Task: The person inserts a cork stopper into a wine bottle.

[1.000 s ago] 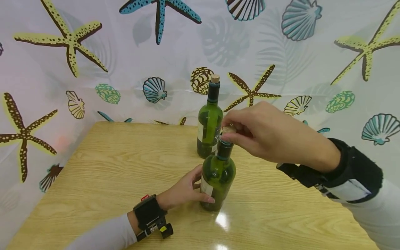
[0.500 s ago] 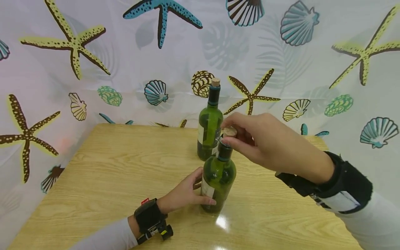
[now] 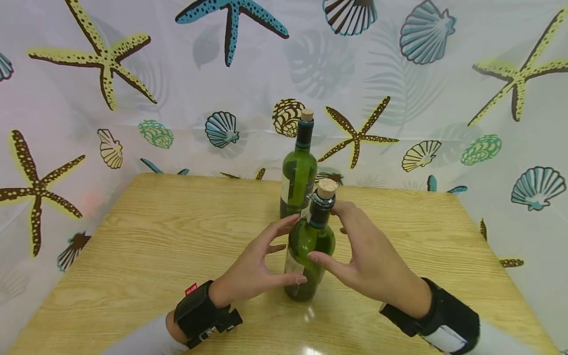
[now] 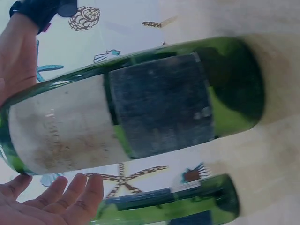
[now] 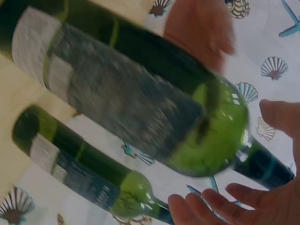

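A green wine bottle (image 3: 310,241) stands upright on the wooden table, a cork (image 3: 327,189) seated in its mouth and jutting above the rim. To its left, my left hand (image 3: 253,266) is spread with thumb and fingers apart, fingertips right at the glass. On the other side, my right hand (image 3: 372,261) is likewise spread, its thumb in front of the shoulder and its fingers behind the neck. The right wrist view shows those fingers (image 5: 253,201) extended and apart from the bottle's neck. Pale and dark labels (image 4: 161,105) face away from me.
Behind the front bottle stands a second green wine bottle (image 3: 299,172), also topped with a cork (image 3: 306,115). The wooden table (image 3: 186,212) ends at a white cloth (image 3: 248,88) printed with starfish and shells.
My right hand has let go of the cork and come down beside the bottle's neck and shoulder. The left hand has loosened from the bottle and spread its fingers higher.
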Motion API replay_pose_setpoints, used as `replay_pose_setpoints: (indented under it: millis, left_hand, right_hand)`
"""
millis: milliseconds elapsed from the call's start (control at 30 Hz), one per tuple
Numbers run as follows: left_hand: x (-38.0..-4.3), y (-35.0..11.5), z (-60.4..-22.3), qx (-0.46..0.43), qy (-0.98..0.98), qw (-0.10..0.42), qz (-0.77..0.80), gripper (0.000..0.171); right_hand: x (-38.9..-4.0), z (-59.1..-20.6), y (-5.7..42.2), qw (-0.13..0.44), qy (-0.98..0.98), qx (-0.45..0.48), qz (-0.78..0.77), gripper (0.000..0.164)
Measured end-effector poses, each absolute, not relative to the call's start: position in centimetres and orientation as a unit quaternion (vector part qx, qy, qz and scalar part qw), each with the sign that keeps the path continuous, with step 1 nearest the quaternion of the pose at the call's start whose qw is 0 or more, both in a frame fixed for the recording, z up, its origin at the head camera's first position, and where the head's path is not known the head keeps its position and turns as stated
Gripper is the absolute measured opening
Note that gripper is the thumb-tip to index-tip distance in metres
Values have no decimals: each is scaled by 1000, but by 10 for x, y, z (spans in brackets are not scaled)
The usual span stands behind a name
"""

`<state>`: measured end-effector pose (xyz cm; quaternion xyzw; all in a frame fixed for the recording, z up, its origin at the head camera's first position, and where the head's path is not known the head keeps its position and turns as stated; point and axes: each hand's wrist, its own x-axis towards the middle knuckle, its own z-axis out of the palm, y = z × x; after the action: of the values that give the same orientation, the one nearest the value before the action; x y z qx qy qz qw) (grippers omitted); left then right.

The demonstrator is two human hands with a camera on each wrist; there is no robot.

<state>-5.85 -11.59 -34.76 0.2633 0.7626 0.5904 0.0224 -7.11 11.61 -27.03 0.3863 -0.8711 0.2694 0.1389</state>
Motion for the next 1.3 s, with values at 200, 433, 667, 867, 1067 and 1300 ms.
replay_pose_setpoints:
  millis: [200,433,667,867,1067,1300]
  left_hand:
    - [-52,-106,-337,275,784,-18,556,89]
    - [-56,-100,-334,274,799,-36,535,85]
    - [-76,-89,-334,286,795,-34,533,84]
    - [-96,-77,-334,280,810,-28,515,82]
    - [-116,-62,-334,285,806,-39,516,80]
    - [-140,-43,-334,286,804,-42,519,79]
  right_hand:
    - [-63,-294,110,97,-867,360,331,73]
    - [-60,-301,108,117,-866,351,336,74]
    - [-73,-300,117,137,-868,346,328,75]
    - [-90,-301,128,145,-871,341,323,73]
    - [-105,-303,137,149,-875,326,324,70]
    - [-129,-308,146,177,-877,302,330,68]
